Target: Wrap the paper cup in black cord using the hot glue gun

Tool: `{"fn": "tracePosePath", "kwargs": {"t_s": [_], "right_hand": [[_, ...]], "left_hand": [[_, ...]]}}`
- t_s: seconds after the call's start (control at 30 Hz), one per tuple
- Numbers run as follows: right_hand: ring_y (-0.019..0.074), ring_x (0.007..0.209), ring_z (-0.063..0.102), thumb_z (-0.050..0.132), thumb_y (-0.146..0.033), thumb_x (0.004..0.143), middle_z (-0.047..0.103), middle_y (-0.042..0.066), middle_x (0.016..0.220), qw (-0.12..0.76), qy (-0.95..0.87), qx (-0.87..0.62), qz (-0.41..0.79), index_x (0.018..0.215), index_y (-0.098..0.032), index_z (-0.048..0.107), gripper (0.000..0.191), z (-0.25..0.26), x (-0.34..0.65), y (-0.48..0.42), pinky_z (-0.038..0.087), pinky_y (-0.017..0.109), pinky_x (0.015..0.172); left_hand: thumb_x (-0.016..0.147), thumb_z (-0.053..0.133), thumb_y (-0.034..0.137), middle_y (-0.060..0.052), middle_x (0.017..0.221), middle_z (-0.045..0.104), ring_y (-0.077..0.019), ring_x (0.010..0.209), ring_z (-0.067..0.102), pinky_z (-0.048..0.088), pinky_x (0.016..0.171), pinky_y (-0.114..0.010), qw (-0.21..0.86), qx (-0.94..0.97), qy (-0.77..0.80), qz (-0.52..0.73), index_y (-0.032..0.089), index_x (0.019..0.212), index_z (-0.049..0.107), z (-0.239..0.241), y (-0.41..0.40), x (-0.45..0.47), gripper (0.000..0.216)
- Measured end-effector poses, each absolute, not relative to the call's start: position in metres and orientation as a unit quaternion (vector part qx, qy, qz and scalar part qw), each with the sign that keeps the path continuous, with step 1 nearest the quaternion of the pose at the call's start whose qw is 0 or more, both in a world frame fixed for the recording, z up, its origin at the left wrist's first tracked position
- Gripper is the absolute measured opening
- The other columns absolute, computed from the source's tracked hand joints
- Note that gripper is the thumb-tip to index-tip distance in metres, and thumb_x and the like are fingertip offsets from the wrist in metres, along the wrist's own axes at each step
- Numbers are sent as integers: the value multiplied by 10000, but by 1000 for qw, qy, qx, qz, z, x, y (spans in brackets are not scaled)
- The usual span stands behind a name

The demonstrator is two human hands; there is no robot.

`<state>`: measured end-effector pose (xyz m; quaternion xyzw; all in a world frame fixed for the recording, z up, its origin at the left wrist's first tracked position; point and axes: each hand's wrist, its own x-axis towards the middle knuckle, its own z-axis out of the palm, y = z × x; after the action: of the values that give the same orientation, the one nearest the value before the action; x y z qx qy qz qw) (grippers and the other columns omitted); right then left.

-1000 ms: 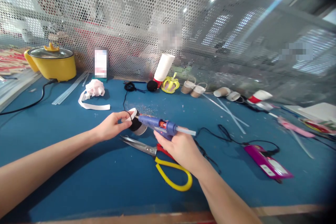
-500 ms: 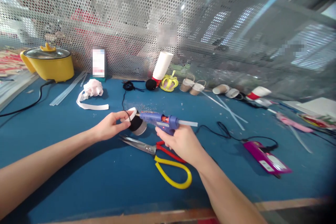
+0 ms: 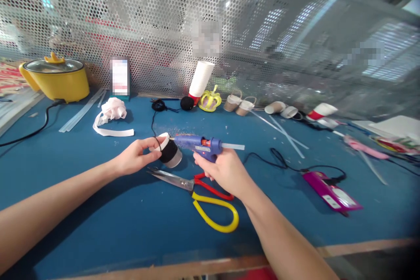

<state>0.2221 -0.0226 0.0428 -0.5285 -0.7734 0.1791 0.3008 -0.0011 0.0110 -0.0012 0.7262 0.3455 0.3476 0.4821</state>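
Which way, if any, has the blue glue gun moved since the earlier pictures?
Yes: the glue gun has shifted, its rear end moving up the picture, away from the scissors.

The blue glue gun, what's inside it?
A whitish stick pokes out of the back of the blue glue gun, and an orange part shows through an opening. The rest of the inside is covered by the body, and the right hand hides much of the handle.

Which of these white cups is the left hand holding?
The cup with the wide black band, gripped by the left hand. The cup stack sits farther back, untouched; the red-and-white cup lies well to the right.
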Motion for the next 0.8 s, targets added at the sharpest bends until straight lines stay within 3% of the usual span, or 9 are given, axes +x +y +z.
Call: {"fn": "tracePosePath", "kwargs": {"t_s": [0.53,0.8], "right_hand": [[83,354,472,513,-280,764,529,-31,447,295,-724,-546,300,629,-151,547,189,46,221,-25,414,201,386],[86,345,459,500,-269,767,531,-32,428,290,-746,-538,266,620,-157,549,191,45,222,-24,414,212,391]], "left_hand": [[778,509,361,-95,1255,526,-251,1286,317,283,1017,-354,481,727,349,343,176,661,463,-2,12,-1,223],[782,501,346,-90,1198,566,-250,1235,392,317,989,-350,479,733,341,342,175,651,463,-3,12,-2,219]]}}
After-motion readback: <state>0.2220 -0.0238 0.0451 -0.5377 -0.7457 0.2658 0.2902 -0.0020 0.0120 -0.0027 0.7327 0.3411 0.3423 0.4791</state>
